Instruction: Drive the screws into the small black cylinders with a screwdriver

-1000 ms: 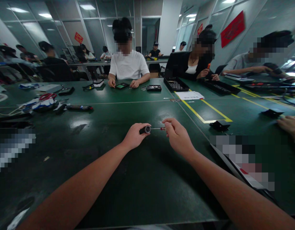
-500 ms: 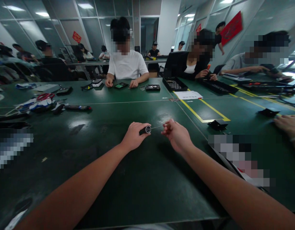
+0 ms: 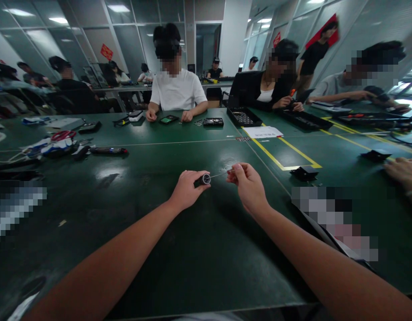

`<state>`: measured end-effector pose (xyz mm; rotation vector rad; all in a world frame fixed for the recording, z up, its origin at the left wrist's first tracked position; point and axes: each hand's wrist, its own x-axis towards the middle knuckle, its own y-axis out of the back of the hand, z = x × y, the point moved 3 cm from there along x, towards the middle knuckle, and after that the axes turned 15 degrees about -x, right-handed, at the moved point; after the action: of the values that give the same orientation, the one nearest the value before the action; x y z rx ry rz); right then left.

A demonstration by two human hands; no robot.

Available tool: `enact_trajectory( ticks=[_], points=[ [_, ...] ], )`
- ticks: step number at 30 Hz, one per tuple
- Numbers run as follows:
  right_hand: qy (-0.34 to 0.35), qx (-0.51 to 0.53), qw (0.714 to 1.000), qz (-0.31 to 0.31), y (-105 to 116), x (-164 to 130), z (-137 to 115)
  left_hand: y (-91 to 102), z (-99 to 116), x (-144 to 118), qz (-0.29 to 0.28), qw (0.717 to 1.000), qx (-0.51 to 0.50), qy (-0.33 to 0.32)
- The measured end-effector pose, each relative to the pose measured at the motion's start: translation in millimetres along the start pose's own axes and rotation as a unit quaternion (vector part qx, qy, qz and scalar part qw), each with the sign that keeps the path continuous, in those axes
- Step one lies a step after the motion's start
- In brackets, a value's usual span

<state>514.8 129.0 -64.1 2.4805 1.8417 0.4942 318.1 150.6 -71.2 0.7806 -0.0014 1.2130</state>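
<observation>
My left hand (image 3: 186, 191) is closed around a short black cylinder (image 3: 206, 179) with a silver-rimmed round end turned toward me. Most of the cylinder is hidden in the palm. From beside that end a thin metal rod (image 3: 220, 174) runs to the right, sloping slightly upward. My right hand (image 3: 250, 185) pinches the rod's far end between thumb and fingers. Whether the rod enters the cylinder or passes behind it, I cannot tell. Both hands are over the green table (image 3: 199, 258).
A pen-like black tool (image 3: 108, 150) lies at left, near tangled cables and cloth (image 3: 58, 145). Small black brackets (image 3: 305, 173) sit to the right. Beyond are a black tray (image 3: 244, 118) and a white paper (image 3: 262, 132). A co-worker's hand (image 3: 403, 174) rests at the right edge.
My right hand has shifted slightly up and to the right, and its grip on the rod's end shows more plainly. My left hand stays put. A person in the background has walked forward.
</observation>
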Motion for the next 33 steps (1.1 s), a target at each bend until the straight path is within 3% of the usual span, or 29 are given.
enact_trajectory(
  ticks=[7,13,17,23,29,33],
  points=[
    [0.083,-0.078,0.993,-0.04,3.7,-7.8,-17.2,0.6,-2.9,0.4,0.026,1.0,0.017,0.002],
    [0.049,-0.139,0.989,-0.013,5.8,-15.0,-27.7,-1.2,-3.9,-1.0,0.024,0.998,0.054,0.01],
    [0.07,-0.183,0.981,-0.005,5.6,-14.5,-24.7,-1.2,-4.7,-1.1,0.012,0.998,0.054,0.016],
    [0.057,-0.149,0.987,-0.029,4.3,-13.7,-20.4,0.8,-5.6,-1.0,0.022,0.999,0.041,0.02],
    [0.07,-0.192,0.978,-0.029,3.5,-12.0,-17.4,0.8,-7.6,0.2,0.021,0.999,0.038,0.021],
    [0.071,-0.125,0.989,-0.035,2.0,-11.2,-9.8,1.8,-7.9,0.8,0.026,0.999,0.033,0.016]
  ],
)
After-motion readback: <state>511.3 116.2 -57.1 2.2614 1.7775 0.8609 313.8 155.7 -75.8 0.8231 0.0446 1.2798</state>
